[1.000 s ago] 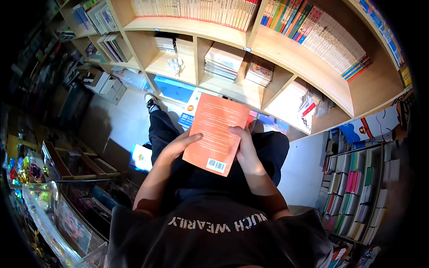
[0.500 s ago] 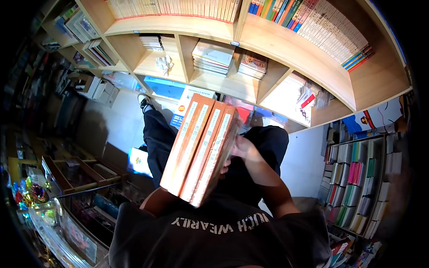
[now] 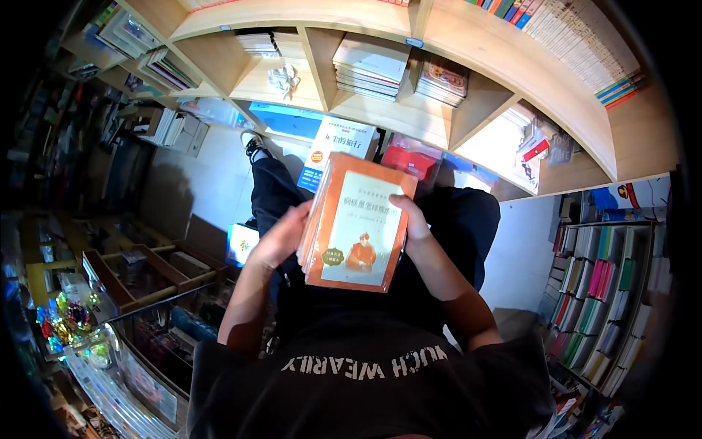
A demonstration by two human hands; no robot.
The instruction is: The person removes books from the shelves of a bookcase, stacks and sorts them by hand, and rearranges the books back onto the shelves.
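The left hand (image 3: 283,235) and right hand (image 3: 411,222), each grip partly closed, hold 1 orange book stack (image 3: 360,227).

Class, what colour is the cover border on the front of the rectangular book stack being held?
Orange; the head view shows it best.

Orange books (image 3: 361,227) stacked together, pale front cover facing up.

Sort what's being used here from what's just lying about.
In use:
- shrink-wrapped stack of orange paperback books, between left hand and right hand

Apparently lying about:
- white-and-blue book beyond the stack
- crumpled white item on pale wooden shelves
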